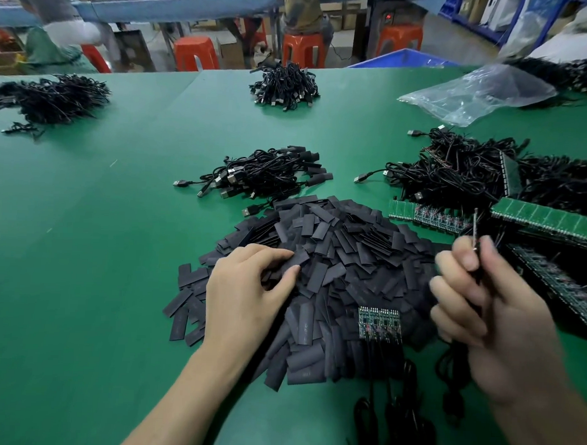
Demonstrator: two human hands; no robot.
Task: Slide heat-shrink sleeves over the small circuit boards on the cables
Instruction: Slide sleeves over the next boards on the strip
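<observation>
A big heap of flat black heat-shrink sleeves [334, 257] covers the green table [101, 249] in front of me. My left hand [246, 294] lies on the heap's left side, thumb and fingers pinching at a sleeve. My right hand [488, 315] is raised at the right, fingers curled round a thin cable with a small board [475, 228] seen edge-on, sticking up above the fingertips. A short strip of joined small boards [378, 323] with cables lies on the heap's near side.
Bundles of black USB cables lie at the middle [270, 175], far centre [285, 85], far left [53, 97] and right [460, 168]. Green board panels [545, 221] sit at the right. A clear plastic bag [483, 92] lies at the back right. Orange stools and people stand beyond the table.
</observation>
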